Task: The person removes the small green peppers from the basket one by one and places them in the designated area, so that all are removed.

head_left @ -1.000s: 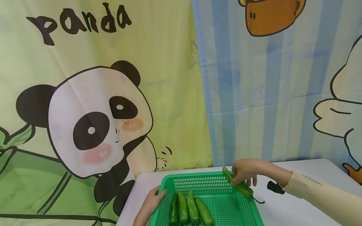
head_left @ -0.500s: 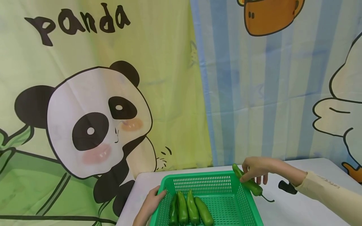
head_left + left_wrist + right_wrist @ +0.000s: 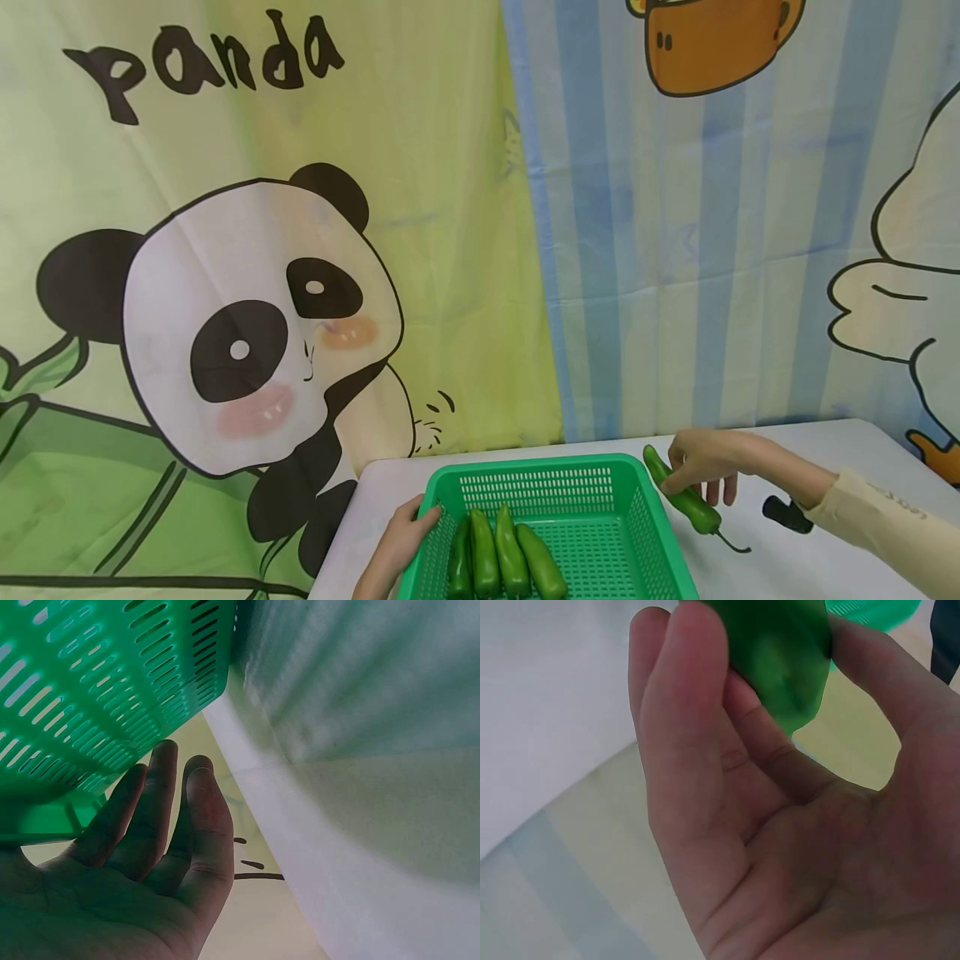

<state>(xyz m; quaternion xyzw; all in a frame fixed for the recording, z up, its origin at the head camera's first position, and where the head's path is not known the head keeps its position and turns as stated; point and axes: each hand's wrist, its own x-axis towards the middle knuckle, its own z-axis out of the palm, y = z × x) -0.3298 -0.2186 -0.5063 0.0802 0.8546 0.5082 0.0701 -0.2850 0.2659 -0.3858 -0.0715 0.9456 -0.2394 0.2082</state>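
Observation:
My right hand pinches a long green pepper between thumb and fingers, just outside the right wall of the green plastic basket. The pepper slants, its curved stem pointing down to the right. In the right wrist view, the green pepper sits between the thumb and fingertips. My left hand grips the basket's left rim, thumb over the top. The left wrist view shows the fingers outside the slotted wall. Several green peppers lie side by side in the left part of the basket.
The basket stands on a white table. Behind it hangs a printed curtain with a panda and stripes. A small black object is at the right wrist, below the sleeve.
My right hand has carried the pepper to the right, from over the basket's right rim to outside it. The left hand and the other peppers have stayed in place.

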